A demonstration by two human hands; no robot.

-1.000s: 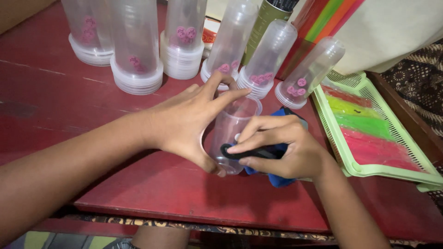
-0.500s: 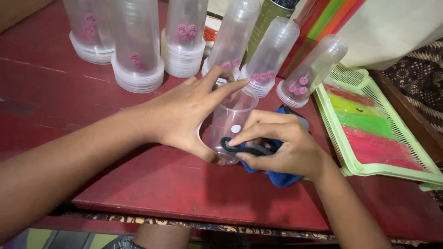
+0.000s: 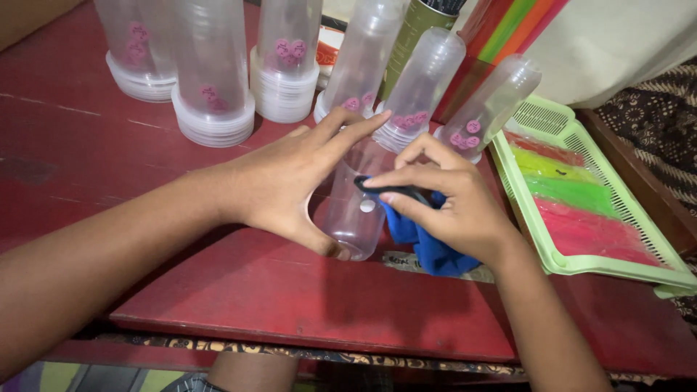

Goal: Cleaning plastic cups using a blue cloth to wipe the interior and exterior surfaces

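My left hand [image 3: 279,185] wraps a clear plastic cup [image 3: 356,207] that lies on its side on the red table [image 3: 87,145], near the front edge and about midway along it. The thumb presses the cup's rim from below, toward me; the fingers stretch over its upper side, index finger straight and pointing at the back edge. The grip is a loose half-circle, closed on the cup.

My right hand [image 3: 454,199] sits just right of the cup, touching it. Thumb and forefinger pinch a dark, thin tool [image 3: 396,190] whose tip lies against the cup's wall; its kind cannot be told. The remaining fingers curl over a blue cloth [image 3: 428,247], which lies bunched under the palm, on the table and against the cup. A small white round sticker [image 3: 367,206] shows on the cup's wall, just below the tool.

Along the back edge stand stacks of clear cups [image 3: 210,80], mouths down, several bearing pink round stickers [image 3: 289,49]. Three further stacks [image 3: 428,83] lean toward the right back corner, just beyond my fingertips. Behind them stands a green tube [image 3: 414,29].

At the right edge lies a light green mesh tray [image 3: 559,120] holding flat sheets [image 3: 573,203] in red, yellow-green, green and pink.
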